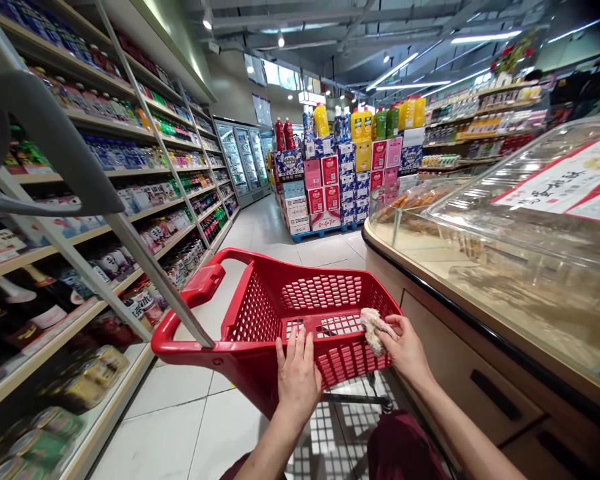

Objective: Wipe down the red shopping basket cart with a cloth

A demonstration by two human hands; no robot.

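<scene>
A red plastic shopping cart (pixel 325 277) with perforated basket walls stands directly in front of me. My left hand (pixel 299 375) lies on its near rim, fingers stretched out and holding nothing. At the right end of that rim, my right hand (pixel 404 348) pinches a crumpled, fluffy cream-white cloth (pixel 371 327). The cloth hangs over the rim and touches it; its exact kind is hard to make out. A grey metal bar (pixel 165 283) rises from the cart's left end to a dark grey handle (pixel 63 143).
Drink shelves (pixel 145 153) line the left side. A glass-topped food counter (pixel 480 267) runs close along my right. Ahead, stacked drink cartons (pixel 325 183) stand on a blue pallet (pixel 320 233). Glass-door fridges (pixel 245 157) are behind them. White tiles (pixel 173 417) cover the floor.
</scene>
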